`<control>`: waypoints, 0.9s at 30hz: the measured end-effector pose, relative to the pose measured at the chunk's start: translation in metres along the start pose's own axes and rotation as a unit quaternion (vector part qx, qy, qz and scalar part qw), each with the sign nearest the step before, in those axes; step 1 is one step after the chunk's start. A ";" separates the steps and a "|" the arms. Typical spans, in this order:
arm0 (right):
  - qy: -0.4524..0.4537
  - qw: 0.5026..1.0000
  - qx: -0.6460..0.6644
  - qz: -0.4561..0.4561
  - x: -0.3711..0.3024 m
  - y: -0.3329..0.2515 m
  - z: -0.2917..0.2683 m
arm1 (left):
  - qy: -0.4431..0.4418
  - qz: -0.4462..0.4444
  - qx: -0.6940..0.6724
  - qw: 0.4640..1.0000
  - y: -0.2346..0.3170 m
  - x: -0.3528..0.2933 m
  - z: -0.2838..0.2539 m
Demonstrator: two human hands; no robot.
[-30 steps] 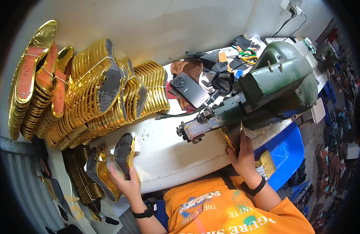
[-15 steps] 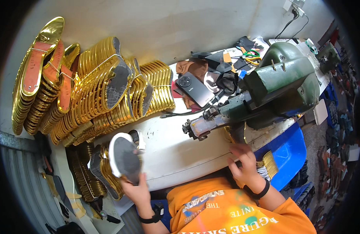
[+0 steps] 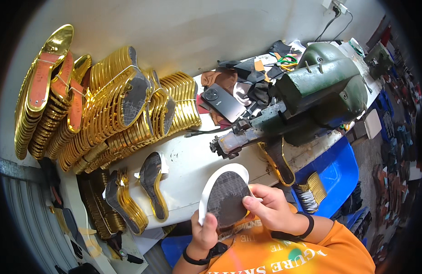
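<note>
In front of my chest I hold a shoe insole (image 3: 227, 194) with its dark grey, line-patterned face up and a white rim around the broad end. My left hand (image 3: 204, 233) grips its lower left edge, thumb on top. On the right edge, my right hand (image 3: 272, 208) pinches it with the thumb pressed on the grey face. Its narrow end is hard to make out against the orange shirt. A single gold-edged insole (image 3: 151, 185) with white flaps lies at the bench's front edge. Beside it stands a short stack of gold insoles (image 3: 128, 205).
Tied bundles of gold insoles (image 3: 110, 100) fill the bench's left side. A green machine (image 3: 320, 86) reaches over the bench, with another insole (image 3: 283, 160) below its arm. A phone (image 3: 222, 102) lies among scraps. At right, a blue tub (image 3: 334, 169) holds gold pieces.
My left hand has brought the insole rightward from beside the short stack to my chest. The right hand has left the machine and taken hold of the insole's right edge.
</note>
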State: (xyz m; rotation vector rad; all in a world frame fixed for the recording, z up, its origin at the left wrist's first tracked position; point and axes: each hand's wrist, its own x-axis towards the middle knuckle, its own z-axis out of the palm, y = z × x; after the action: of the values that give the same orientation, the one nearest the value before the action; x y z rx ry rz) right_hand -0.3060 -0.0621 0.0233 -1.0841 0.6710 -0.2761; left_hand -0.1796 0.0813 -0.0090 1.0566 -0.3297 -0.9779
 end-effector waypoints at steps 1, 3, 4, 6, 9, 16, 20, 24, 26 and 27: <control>0.006 1.000 -0.012 -0.016 -0.003 0.002 0.001 | 0.001 0.002 0.000 1.000 -0.006 -0.002 -0.004; 0.003 1.000 0.025 -0.018 -0.002 0.015 -0.007 | 0.028 0.015 0.044 0.999 -0.021 -0.006 -0.012; -0.015 0.996 0.081 0.017 -0.003 0.019 -0.012 | 0.067 0.015 -0.032 0.997 -0.022 -0.006 -0.001; -0.030 0.986 0.152 0.065 -0.004 0.028 -0.018 | 0.079 0.019 -0.046 0.996 -0.025 -0.004 0.001; -0.051 0.978 0.194 0.060 -0.004 0.032 -0.024 | 0.092 0.032 -0.075 0.992 -0.028 -0.005 0.001; -0.041 0.956 0.281 0.068 -0.001 0.041 -0.022 | 0.121 0.045 -0.105 0.986 -0.022 0.002 0.013; -0.013 0.965 0.257 0.055 -0.003 0.033 -0.019 | 0.132 0.058 -0.093 0.985 -0.023 0.003 0.011; -0.009 0.992 0.122 0.008 -0.002 0.032 -0.031 | 0.084 0.042 -0.081 0.992 -0.019 0.005 0.007; -0.001 0.995 0.099 -0.012 0.001 0.040 -0.035 | 0.070 0.043 -0.082 0.993 -0.020 0.005 0.009; 0.010 0.996 0.078 -0.035 0.003 0.042 -0.034 | 0.051 0.045 -0.085 0.994 -0.017 0.008 0.012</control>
State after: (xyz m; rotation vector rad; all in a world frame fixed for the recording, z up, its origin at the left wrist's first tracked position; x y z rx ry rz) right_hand -0.3296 -0.0693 -0.0246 -0.9574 0.6194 -0.3935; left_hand -0.1916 0.0657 -0.0188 0.9252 -0.2056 -0.8531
